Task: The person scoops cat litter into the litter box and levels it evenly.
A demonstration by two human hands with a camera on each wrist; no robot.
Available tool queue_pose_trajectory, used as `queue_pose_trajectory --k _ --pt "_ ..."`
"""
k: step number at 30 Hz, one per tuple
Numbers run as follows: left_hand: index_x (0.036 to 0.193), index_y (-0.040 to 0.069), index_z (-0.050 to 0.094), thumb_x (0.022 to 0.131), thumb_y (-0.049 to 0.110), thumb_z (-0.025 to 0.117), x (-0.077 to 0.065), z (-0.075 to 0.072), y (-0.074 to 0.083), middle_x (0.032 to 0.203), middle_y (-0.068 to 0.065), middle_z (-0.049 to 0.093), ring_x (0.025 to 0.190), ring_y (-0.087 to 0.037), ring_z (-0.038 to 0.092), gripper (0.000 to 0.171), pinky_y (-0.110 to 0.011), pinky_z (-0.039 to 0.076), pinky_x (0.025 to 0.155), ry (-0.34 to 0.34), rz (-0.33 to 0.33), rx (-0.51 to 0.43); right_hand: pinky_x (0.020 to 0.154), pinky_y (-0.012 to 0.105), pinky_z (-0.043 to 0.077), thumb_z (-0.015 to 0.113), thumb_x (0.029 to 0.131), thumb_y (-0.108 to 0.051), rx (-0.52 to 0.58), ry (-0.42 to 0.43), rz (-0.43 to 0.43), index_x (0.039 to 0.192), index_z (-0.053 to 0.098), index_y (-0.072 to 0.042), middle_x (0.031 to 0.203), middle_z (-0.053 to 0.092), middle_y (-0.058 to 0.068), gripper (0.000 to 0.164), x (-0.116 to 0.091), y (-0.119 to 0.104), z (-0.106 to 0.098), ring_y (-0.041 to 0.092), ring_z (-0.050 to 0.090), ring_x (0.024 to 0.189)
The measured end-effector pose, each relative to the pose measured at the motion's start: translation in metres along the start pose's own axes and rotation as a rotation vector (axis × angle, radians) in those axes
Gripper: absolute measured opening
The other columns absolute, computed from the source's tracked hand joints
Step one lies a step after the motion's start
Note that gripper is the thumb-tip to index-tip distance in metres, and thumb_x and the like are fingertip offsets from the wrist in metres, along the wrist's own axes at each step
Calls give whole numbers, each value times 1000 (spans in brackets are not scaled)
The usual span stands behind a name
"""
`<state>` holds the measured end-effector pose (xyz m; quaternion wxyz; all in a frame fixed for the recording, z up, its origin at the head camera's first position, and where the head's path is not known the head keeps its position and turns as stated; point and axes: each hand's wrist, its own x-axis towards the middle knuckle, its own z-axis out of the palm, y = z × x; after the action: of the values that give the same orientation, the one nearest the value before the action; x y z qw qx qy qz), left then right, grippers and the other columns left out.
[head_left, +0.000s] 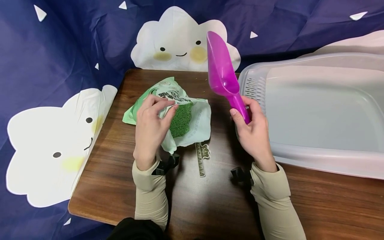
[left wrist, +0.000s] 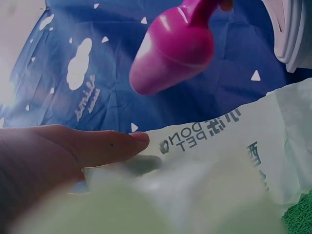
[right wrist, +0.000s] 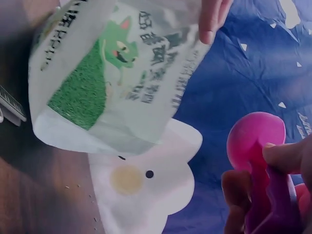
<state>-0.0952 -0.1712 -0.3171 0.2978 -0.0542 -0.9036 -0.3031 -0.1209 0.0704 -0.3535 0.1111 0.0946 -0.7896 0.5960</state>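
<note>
A magenta scoop (head_left: 223, 71) is raised above the table, its bowl pointing up and away. My right hand (head_left: 253, 128) grips its handle, with thumb and fingers around it in the right wrist view. To the left, a green and white bag (head_left: 199, 123) printed with a cartoon cat stands on the table. Green pellets (right wrist: 80, 92) show in a patch on its front. My left hand (head_left: 153, 125) pinches the bag's upper edge between thumb and fingers; the left wrist view shows one finger (left wrist: 114, 146) along that edge. The bag's inside is hidden.
A large light grey litter box (head_left: 318, 150) with a slotted end stands to the right of the scoop. Near the bag lies a small flat ruler-like piece (head_left: 200, 163) on the brown table (head_left: 210, 206). Behind hangs a blue cloth (head_left: 99, 20) with clouds.
</note>
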Motion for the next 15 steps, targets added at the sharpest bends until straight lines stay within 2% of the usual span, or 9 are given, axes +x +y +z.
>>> queue_pose_trajectory --k 9,15 --pt "90 8 79 88 24 71 0 2 1 81 -8 66 69 -25 58 18 -33 42 64 21 -16 59 58 20 39 68 89 -9 -11 54 -15 125 61 -7 82 58 -9 37 1 -4 -15 11 47 66" --pt "88 8 78 90 23 69 1 4 1 76 -8 65 63 -24 55 18 -34 43 62 37 1 85 60 20 38 70 88 -8 -57 58 -23 126 62 -11 88 58 -12 39 1 -6 -26 10 48 70"
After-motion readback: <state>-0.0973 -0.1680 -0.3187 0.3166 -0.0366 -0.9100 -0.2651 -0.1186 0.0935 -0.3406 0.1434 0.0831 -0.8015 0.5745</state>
